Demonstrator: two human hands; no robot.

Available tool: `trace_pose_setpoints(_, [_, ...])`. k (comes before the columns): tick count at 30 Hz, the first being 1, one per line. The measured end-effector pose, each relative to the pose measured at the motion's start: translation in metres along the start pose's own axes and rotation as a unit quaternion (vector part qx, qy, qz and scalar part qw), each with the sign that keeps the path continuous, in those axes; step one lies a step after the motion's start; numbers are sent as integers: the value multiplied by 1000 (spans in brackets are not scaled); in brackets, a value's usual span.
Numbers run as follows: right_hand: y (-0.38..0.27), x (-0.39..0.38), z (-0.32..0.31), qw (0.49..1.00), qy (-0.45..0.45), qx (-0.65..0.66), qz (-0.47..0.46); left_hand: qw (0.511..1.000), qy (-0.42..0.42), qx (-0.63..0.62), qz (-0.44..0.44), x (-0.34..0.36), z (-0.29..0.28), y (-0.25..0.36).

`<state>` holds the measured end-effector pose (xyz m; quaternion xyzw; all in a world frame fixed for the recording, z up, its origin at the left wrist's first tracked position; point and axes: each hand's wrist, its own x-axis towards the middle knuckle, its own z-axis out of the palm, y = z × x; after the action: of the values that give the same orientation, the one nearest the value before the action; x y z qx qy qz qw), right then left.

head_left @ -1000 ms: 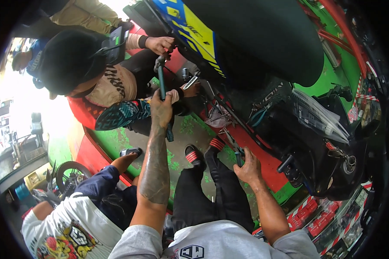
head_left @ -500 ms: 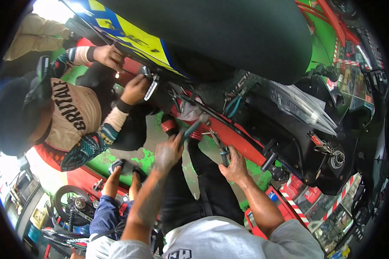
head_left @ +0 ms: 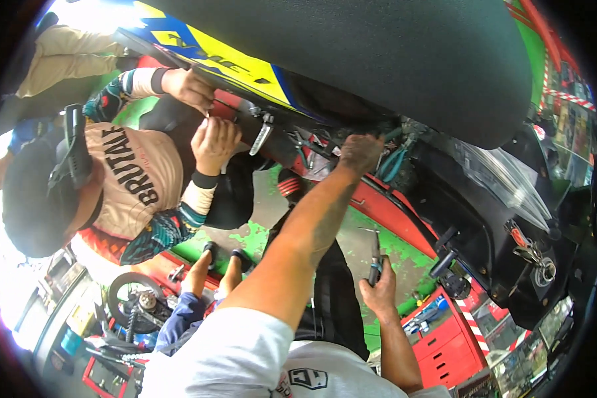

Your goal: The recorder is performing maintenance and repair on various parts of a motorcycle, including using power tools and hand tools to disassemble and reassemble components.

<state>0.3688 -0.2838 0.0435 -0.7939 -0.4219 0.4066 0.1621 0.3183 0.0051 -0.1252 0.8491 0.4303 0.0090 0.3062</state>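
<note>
Head view: left hand in under the seat edge, right hand holding a hand tool, lower right.
Left hand at 2 o'clock from centre, arm extended, just below the black seat of a motorcycle; fingertips obscured, so cannot tell whether its grip is spread or closed. Teal handles just beside it, toward 3 o'clock. Right hand between 4 and 5 o'clock: fingers wrapped around the dark-and-blue grip of the hand tool, metal end pointing to 12, above the green-patched floor. Red cabinet farther out at 4–5. Blue-and-yellow panel at 11. Co-worker's hands near each other at 10, beside a silver footpeg.
</note>
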Motion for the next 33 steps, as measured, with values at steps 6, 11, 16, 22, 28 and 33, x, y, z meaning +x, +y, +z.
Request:
trace_pose_setpoints(6, [15,-3,-1,999,16,3,-44,995,57,66,50,-11,-17,2])
trace_pose_setpoints(11, [22,3,-9,999,-37,17,1,979,-16,-197,-56,-108,-51,-2])
trace_pose_setpoints(16, [24,18,-10,994,-70,-6,-80,719,-27,-667,-196,-209,-81,19])
trace_pose_setpoints(22, [23,22,-19,979,-161,-42,-120,907,-6,-409,-102,-250,-100,50])
trace_pose_setpoints(28, [29,17,-40,966,-211,8,-148,930,94,-350,-57,-261,-88,70])
trace_pose_setpoints(33, [68,0,-46,973,-205,-8,-103,832,224,-457,-222,-239,-54,64])
